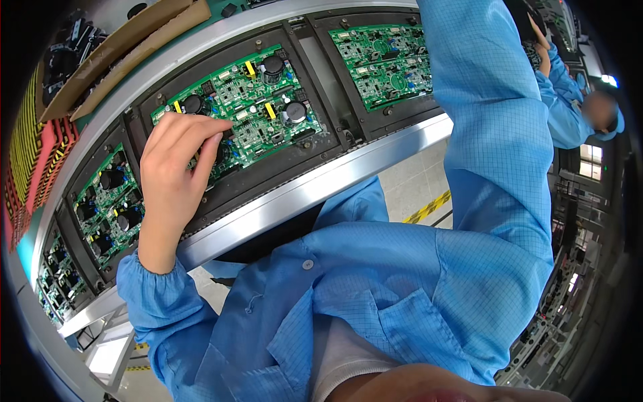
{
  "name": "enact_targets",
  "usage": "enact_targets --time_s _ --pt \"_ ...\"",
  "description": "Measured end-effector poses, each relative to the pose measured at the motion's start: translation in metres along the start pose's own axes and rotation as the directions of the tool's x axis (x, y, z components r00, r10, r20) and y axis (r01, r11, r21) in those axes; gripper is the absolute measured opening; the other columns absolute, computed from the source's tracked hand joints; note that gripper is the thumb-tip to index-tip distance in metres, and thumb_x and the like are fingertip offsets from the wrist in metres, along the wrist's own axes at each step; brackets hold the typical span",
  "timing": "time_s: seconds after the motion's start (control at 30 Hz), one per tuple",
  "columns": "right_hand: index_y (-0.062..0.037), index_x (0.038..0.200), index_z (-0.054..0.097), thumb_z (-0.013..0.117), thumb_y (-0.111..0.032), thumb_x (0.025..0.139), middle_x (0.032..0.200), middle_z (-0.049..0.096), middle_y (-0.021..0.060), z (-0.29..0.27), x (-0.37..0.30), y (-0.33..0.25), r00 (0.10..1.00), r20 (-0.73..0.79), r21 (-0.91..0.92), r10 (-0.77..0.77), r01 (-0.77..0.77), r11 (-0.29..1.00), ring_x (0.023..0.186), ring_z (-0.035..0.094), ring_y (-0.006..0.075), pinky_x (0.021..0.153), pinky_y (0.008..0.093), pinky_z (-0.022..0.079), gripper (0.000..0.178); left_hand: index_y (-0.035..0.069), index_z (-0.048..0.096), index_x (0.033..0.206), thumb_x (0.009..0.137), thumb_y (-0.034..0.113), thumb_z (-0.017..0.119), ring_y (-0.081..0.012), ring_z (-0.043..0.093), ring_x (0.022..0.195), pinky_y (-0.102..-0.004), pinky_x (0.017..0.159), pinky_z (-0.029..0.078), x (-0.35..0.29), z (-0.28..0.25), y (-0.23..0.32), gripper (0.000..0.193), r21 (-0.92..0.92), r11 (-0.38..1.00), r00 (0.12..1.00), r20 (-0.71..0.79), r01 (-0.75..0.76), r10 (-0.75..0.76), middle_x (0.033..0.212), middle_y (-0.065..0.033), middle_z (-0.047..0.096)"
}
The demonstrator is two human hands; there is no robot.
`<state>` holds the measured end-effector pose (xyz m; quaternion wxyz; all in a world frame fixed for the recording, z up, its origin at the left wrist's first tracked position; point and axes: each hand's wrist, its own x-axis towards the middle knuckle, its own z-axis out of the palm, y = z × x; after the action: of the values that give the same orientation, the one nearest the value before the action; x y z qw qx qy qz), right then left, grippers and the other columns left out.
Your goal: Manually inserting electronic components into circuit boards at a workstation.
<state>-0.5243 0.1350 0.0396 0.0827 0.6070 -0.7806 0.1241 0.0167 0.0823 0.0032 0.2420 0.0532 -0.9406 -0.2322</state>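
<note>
My left hand (175,157) is bent over the near left part of a green circuit board (249,127), its fingers together and the thumb close to the fingertips in a pinch. Whatever sits between those fingertips is hidden or too small to name. The board rests in a dark carrier frame (268,164) and bears black round capacitors (294,112), yellow block components (270,110) and white connectors. Part of the board and a capacitor lie behind my fingers. My right arm (495,100), in a blue sleeve, reaches up past the top edge, so the right hand is out of view.
More boards sit in carriers on the line: a flat one (385,60) to the right, a populated one (110,201) to the left. A metal rail (321,175) runs along the near side. A cardboard box (134,57) stands far left. A co-worker (569,114) is at right.
</note>
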Motion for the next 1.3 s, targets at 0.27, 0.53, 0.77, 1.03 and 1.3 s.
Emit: enact_targets --time_s 0.27,0.53,0.77,1.03,1.3 --pt "-0.0003 0.091 0.078 0.075 -0.007 0.080 0.086 0.075 0.0206 -0.024 -0.025 -0.005 0.981 -0.190 -0.012 0.051 -0.054 0.998 0.084 0.075 0.0343 0.081 0.0420 0.060 0.013 0.004 0.074 0.097 0.085 -0.002 0.072 -0.0288 0.066 0.088 -0.0381 0.081 0.052 0.005 0.006 0.003 0.014 -0.019 0.999 0.999 -0.036 -0.035 0.034 0.093 -0.0106 0.071" --pt "-0.0019 0.103 0.075 0.080 -0.004 0.087 0.090 0.075 0.0058 -0.040 -0.089 -0.153 0.917 -0.288 0.784 0.278 0.059 0.617 0.080 0.070 0.0152 0.075 0.0312 0.058 0.017 0.000 0.074 0.100 0.087 -0.007 0.070 -0.0209 0.064 0.084 -0.0302 0.081 0.050 -0.005 -0.003 0.010 0.015 -0.338 0.916 0.945 -0.161 0.218 -0.284 0.089 -0.0095 0.068" --pt "0.0026 0.103 0.076 0.077 -0.003 0.090 0.095 0.076 0.0075 -0.008 -0.168 -0.312 0.997 0.076 0.978 -0.012 -0.072 0.194 0.090 0.071 0.0105 0.082 0.0262 0.059 0.014 -0.002 0.067 0.121 0.090 -0.006 0.068 -0.0103 0.060 0.094 -0.0235 0.083 0.048 -0.010 0.012 -0.006 0.031 -0.714 0.660 0.890 -0.115 0.236 -0.442 0.108 -0.0050 0.065" --pt "0.0027 0.102 0.072 0.077 -0.002 0.091 0.090 0.072 0.0047 0.000 -0.192 -0.349 0.997 0.045 0.997 0.060 -0.048 0.054 0.087 0.068 0.0091 0.079 0.0251 0.058 0.013 -0.003 0.069 0.111 0.093 -0.002 0.070 -0.0118 0.063 0.090 -0.0255 0.079 0.052 -0.010 0.020 -0.008 0.018 -0.843 0.492 0.907 -0.012 0.217 -0.421 0.108 -0.0056 0.065" --pt "0.0008 0.106 0.064 0.076 0.000 0.089 0.091 0.072 0.0075 -0.007 -0.196 -0.366 0.986 0.050 0.995 0.161 -0.035 -0.095 0.086 0.071 0.0125 0.078 0.0271 0.059 0.021 -0.004 0.069 0.108 0.094 -0.002 0.069 -0.0161 0.065 0.095 -0.0280 0.082 0.054 -0.009 0.021 0.001 0.014 -0.952 0.166 0.881 0.162 0.258 -0.444 0.111 -0.0072 0.064"
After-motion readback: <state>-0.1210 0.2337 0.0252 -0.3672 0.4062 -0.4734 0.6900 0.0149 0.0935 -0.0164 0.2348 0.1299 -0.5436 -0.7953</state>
